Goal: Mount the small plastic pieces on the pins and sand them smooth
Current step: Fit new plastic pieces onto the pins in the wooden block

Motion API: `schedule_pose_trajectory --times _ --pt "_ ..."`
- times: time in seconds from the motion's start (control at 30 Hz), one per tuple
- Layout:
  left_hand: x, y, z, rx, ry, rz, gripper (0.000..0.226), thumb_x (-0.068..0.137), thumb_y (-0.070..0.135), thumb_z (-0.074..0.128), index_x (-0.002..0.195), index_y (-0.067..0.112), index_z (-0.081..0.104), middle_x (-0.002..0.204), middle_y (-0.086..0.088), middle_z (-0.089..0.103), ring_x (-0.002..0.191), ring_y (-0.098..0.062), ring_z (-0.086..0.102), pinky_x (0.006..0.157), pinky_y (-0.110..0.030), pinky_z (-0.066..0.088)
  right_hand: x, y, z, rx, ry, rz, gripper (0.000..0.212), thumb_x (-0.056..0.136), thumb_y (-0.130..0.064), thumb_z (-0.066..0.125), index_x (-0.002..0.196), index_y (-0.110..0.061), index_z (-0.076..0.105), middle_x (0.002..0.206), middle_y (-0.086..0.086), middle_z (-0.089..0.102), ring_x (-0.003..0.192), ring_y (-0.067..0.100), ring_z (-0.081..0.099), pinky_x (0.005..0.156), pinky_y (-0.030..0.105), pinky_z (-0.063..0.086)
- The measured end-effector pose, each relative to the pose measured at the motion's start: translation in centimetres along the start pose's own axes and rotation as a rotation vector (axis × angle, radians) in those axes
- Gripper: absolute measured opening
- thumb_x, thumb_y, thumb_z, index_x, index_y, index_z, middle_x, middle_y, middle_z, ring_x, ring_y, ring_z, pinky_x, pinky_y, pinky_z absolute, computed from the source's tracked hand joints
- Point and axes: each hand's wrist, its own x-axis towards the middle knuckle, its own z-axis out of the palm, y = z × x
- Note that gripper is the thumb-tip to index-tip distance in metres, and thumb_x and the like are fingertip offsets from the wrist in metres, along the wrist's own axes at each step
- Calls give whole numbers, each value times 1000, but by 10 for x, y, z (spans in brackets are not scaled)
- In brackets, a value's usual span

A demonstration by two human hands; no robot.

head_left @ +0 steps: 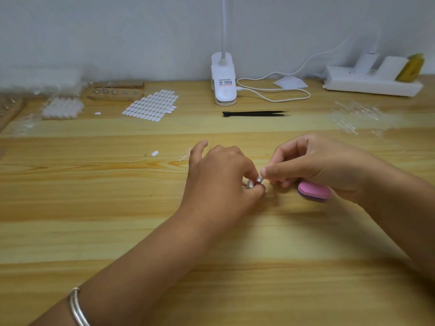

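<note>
The right hand [322, 168] pinches a small plastic piece [259, 179] in thumb and forefinger, the pink sanding block [314, 191] tucked under its other curled fingers; the left hand [221, 175] pinches a second piece [250, 184] just beside. It seems the mounting step: next the piece must sit firm on a pin, hidden here, before sanding. Farther back lie black tweezers [255, 113].

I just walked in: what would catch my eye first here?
Two bare hands, the left hand and right hand, meet mid-table, pinching tiny glossy plastic pieces between fingertips. A pink and purple oval sanding block peeks from under the right hand. Behind, slim black tweezers lie before a white clip-on lamp on the pale wooden table.
</note>
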Motion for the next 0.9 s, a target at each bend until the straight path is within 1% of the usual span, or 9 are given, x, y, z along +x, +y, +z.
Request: schedule_pose_trajectory --times 0.1,0.2,0.3,0.37,0.5,0.63,0.73,0.8,0.9 --pt "1 0 0 -26 -1 -11 8 79 38 74 76 32 71 90 12 65 97 -7 57 116 -36 12 0 0 -1 -35 13 5 11 73 -14 83 65 -11 76 61 6 67 54 9 60 52 14 49" --pt "1 -1 1 -40 -2 -15 7 78 36 75 75 30 72 89 11 66 93 -8 57 113 -38 19 1 -3 -1 -70 17 2 11 76 -10 82 68 -8 75 62 7 68 55 10 62 53 15 51" --pt "3 -2 2 -51 -4 -14 7 77 35 76 75 29 73 88 11 66 89 -9 57 110 -36 24 3 -5 -1 -97 11 -5 10 78 -7 81 71 -4 74 65 10 69 59 13 64 59 17 55" --pt "3 -3 2 -64 -3 -14 7 77 35 76 76 29 73 88 12 66 87 -8 55 105 -33 27 3 -6 -1 -116 4 -8 10 79 -6 80 73 -3 73 67 11 69 61 13 64 61 16 56" --pt "2 -4 3 -69 8 -10 6 77 35 75 76 29 73 87 12 65 83 -6 51 98 -29 26 1 -6 -1 -100 -17 -9 8 80 -3 78 74 -3 73 69 12 71 62 13 65 58 14 52" --pt "3 -3 3 -66 5 -13 8 77 36 75 75 29 73 86 12 65 85 -6 54 100 -29 26 0 -8 1 -106 -22 -15 11 81 -2 77 72 -6 72 68 10 70 62 12 64 58 14 51" --pt "3 -3 3 -61 8 -16 8 77 35 76 74 29 72 86 13 65 85 -7 54 99 -30 27 -1 -7 5 -115 -1 -29 13 83 0 75 72 -4 69 65 10 69 60 12 63 56 15 51" --pt "3 -2 3 -60 10 -17 8 76 34 76 74 28 72 85 12 65 85 -8 54 100 -31 28 -2 -6 7 -140 16 -43 11 84 -1 73 74 -2 68 67 14 68 63 15 63 59 19 53" --pt "2 -1 2 -62 6 -19 8 76 34 77 74 28 73 85 12 65 85 -9 54 100 -33 28 -3 -5 8 -175 23 -47 11 84 -4 74 76 -3 67 70 11 68 65 15 61 59 18 51"
